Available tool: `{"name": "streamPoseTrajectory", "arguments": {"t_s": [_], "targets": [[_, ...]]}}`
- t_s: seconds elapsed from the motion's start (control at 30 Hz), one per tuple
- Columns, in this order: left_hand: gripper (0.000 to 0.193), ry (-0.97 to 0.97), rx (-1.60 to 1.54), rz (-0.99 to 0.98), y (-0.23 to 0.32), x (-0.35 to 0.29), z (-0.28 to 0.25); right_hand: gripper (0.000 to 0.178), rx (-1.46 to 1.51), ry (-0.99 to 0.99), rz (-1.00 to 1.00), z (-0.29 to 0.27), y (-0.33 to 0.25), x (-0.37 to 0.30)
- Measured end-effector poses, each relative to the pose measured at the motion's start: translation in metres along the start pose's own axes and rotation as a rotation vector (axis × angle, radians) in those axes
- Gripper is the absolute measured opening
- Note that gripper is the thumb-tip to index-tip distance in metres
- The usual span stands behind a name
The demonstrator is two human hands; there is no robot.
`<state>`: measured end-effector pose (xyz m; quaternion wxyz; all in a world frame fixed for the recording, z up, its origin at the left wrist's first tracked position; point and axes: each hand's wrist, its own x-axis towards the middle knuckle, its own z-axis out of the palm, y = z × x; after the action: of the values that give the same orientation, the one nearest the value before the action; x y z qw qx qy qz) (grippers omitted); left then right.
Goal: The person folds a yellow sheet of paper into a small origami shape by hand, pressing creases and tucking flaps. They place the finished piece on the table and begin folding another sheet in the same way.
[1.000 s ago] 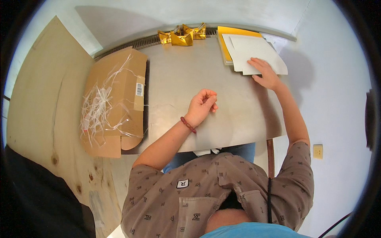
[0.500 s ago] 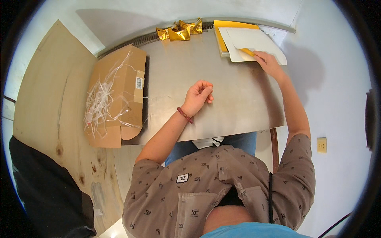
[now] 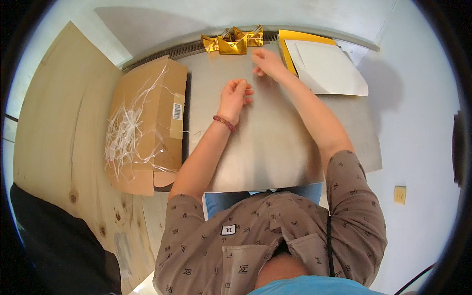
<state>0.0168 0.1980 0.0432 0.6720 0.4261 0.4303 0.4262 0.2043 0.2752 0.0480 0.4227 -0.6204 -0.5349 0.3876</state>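
Observation:
My left hand [image 3: 235,100], with a dark red bracelet at its wrist, hovers above the metal table [image 3: 221,169]. Its fingers are loosely curled with gaps between them, and nothing shows in them. To its right and farther off, my right hand [image 3: 268,64] reaches in front of the gold pieces, its fingers bent and apart, holding nothing visible. Just beyond it stand several shiny gold folded-paper pieces [image 3: 232,45], shaped like boats. A stack of white sheets [image 3: 330,71] lies at the far right over yellow sheets [image 3: 306,36], left of which my right hand now is.
A brown cardboard box [image 3: 169,140] covers the table's left end, with tangled clear plastic strips [image 3: 129,130] on top. Plywood board [image 3: 64,123] stands at the left, with a black cloth [image 3: 59,236] below. A wall runs along the right, bearing an outlet [image 3: 400,194].
My right hand has let go of the lifted sheet's corner and moved left toward the gold pieces; the sheet lies flatter. My left hand has moved slightly farther away. The view has shifted a little.

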Motion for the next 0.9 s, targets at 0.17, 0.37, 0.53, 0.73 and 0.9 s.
{"name": "streamPoseTrajectory", "arguments": {"t_s": [0.17, 0.37, 0.53, 0.73, 0.9], "targets": [[0.021, -0.156, 0.130, 0.062, -0.007, -0.020, -0.001, 0.040, 0.177, 0.136, 0.070, 0.033, 0.006, 0.068], [0.018, -0.128, 0.242, 0.181, 0.009, -0.041, -0.006, 0.031, 0.223, 0.075, 0.170, 0.025, -0.004, 0.056], [0.015, -0.031, 0.749, 0.755, 0.011, -0.065, -0.024, 0.029, 0.025, -0.244, 0.229, -0.002, 0.002, -0.044], [0.025, -0.118, 0.997, 0.835, -0.007, -0.069, -0.023, 0.032, -0.662, -0.023, -0.551, -0.031, 0.025, -0.116], [0.046, -0.159, 1.404, 0.883, -0.022, -0.070, -0.018, 0.042, -0.709, -0.163, -0.791, -0.033, 0.041, -0.128]]}}
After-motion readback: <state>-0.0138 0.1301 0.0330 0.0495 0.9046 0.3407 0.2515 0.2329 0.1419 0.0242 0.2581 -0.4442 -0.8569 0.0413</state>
